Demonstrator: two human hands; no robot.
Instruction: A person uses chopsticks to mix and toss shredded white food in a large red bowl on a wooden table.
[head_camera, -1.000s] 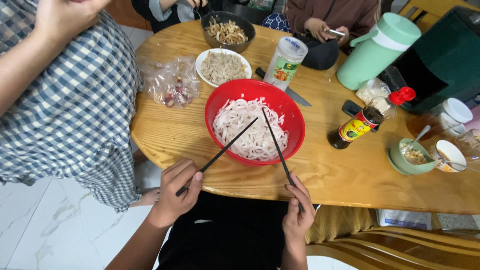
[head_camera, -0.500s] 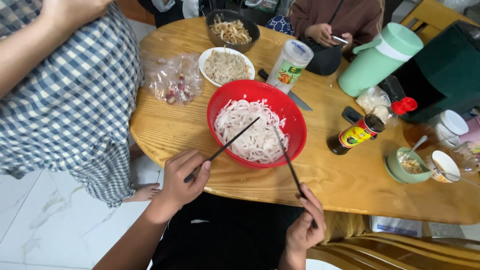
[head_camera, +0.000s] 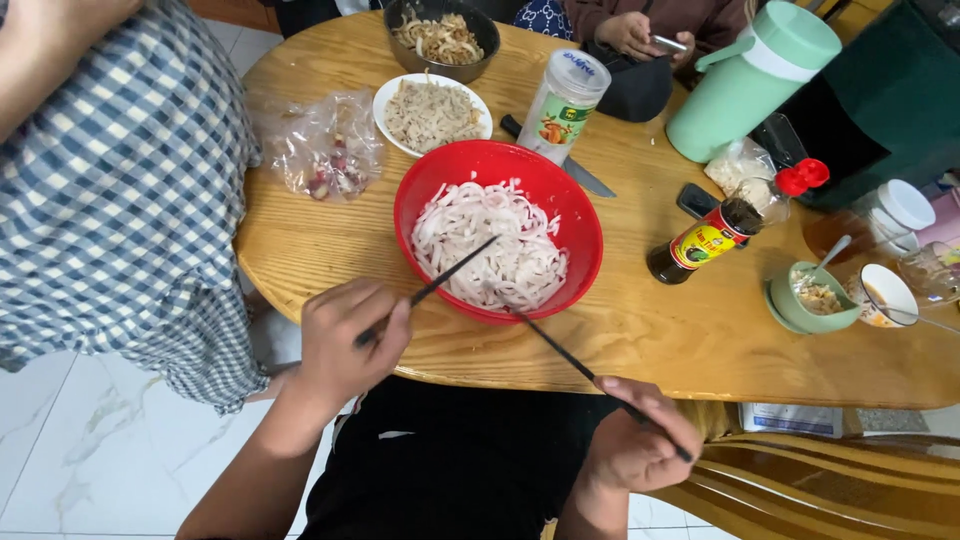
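Red bowl (head_camera: 575, 215) of white sliced strips (head_camera: 490, 245) at near edge of round wooden worktop (head_camera: 300, 240), two black chopsticks dipped in. Left hand (head_camera: 345, 345) pinching left chopstick (head_camera: 430, 290), right hand (head_camera: 640, 445) curled round right chopstick (head_camera: 575, 365), both tips in strips. Behind bowl: white plate (head_camera: 385, 95), clear jar (head_camera: 562, 95), knife (head_camera: 590, 180); right: sauce bottle (head_camera: 700, 245), green jug (head_camera: 750, 80); left: plastic bag (head_camera: 320, 150).

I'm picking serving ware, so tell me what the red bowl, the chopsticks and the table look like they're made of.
Red bowl: likely plastic, uniform glossy red. Chopsticks, one in the left hand, one in the right hand: dark, thin and smooth; wood or plastic, I can't tell. Table: wood, visible grain under a light varnish.
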